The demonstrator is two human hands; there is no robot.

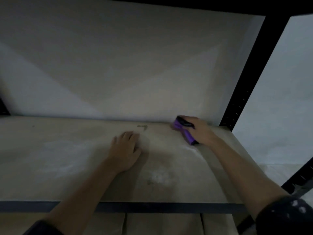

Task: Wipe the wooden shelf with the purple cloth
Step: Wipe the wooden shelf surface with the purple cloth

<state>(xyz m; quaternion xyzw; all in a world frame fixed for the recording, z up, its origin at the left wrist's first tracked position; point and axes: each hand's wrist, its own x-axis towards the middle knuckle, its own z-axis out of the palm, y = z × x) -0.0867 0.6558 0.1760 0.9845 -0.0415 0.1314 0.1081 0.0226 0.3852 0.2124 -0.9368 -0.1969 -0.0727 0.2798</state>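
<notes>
right hand point(200, 129) grips purple cloth point(183, 130) (bunched), pressed on wooden shelf point(50, 158) at its back right corner, by black post point(250, 73) | left hand point(126, 150) flat, fingers relaxed, mid-shelf | white dusty smears point(159, 178) near shelf front

Shelf point(50, 167) spans the full width, with the wall point(118, 65) right behind it. Left hand point(125, 150) lies flat on the board at centre. Right hand point(201, 131) is at the back-right corner, gripping the cloth point(183, 131) against the board, close to the wall. Small mark point(143, 127) sits near the back edge, between the two hands. Dusty patch point(160, 177) lies in front of the left hand, slightly to its right. Upright post point(245, 73) stands at the right rear corner. Front rail point(152, 207) runs along the near edge.
</notes>
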